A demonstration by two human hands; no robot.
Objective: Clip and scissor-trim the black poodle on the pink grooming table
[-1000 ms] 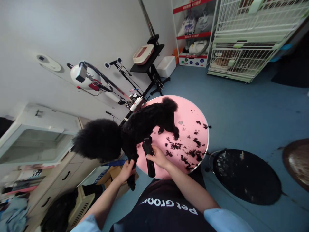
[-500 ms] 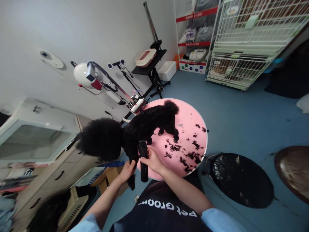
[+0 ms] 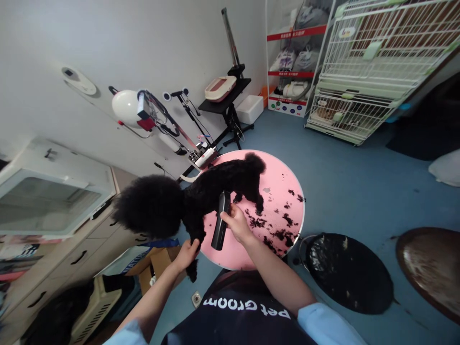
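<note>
Standing mostly far-left of the right hand (image 3: 237,223) gripping clippers (image 3: 220,227), a black dog (image 3: 215,182) has its foreleg (image 3: 194,229) clasped by the left hand (image 3: 187,254).

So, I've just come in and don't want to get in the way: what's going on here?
A person in a dark apron has a black dog standing on a round pink table. The left hand grips a front leg; the right hand holds black clippers by the dog's body, though whether they touch it isn't clear. Clumps of fur lie on the table. The fur looks short on the body and bushy on the head.
</note>
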